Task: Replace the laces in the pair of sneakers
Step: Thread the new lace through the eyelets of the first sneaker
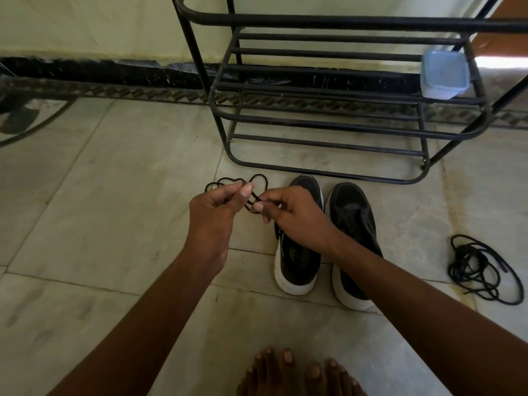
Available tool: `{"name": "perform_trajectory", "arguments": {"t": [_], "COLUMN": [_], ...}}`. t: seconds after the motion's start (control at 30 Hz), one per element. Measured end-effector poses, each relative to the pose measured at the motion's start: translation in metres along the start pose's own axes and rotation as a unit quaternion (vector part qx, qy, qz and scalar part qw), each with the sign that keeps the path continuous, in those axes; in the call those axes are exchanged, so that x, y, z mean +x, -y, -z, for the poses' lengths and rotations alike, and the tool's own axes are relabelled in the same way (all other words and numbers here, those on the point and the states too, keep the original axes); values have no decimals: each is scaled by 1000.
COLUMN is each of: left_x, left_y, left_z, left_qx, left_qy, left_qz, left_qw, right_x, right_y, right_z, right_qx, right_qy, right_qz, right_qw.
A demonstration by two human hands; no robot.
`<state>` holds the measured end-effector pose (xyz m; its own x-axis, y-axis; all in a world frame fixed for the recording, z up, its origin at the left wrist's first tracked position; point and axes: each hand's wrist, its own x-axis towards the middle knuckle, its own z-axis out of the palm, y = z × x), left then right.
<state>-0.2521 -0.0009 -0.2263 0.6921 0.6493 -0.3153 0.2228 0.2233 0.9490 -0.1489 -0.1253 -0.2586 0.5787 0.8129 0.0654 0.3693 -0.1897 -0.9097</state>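
Both hands pinching one black lace, sneakers waiting on the floor!

Left hand (217, 207) and right hand (288, 212) each pinch the looped black lace (228, 182) between thumb and fingers, at 9 o'clock of the left sneaker (297, 264); the right sneaker (353, 224) sits beside it. A lidded blue plastic container (444, 75), contents unclear, rests on the black metal rack (314, 121) at 12. Loose laces (480, 270) lie at 3 on pale stone tiles (114, 195).

Black lace (228, 182), black white-soled sneakers (298, 261), pale blue container (444, 74)
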Motion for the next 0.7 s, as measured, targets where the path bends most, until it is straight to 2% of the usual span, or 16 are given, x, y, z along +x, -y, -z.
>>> {"name": "perform_trajectory", "arguments": {"t": [0.17,0.33,0.5,0.6,0.7], "left_x": [1,-2,-2,-2,-12], "left_y": [1,-2,2,12,24], "left_z": [-1,-3,-2,-5,-18], "left_qx": [8,7,37,39,90], "left_qy": [-7,-5,13,59,152], "left_qz": [3,2,7,24,-2], "left_qw": [1000,1000,999,997,984], "right_x": [3,-2,-6,-5,-3], "right_y": [-3,2,8,14,18], "right_z": [4,2,1,9,27], "right_qx": [2,131,178,232,296], "right_qy": [9,20,-11,-54,-108], "right_qz": [7,-4,-6,-7,-18], "right_qw": [1000,991,984,971,949]}}
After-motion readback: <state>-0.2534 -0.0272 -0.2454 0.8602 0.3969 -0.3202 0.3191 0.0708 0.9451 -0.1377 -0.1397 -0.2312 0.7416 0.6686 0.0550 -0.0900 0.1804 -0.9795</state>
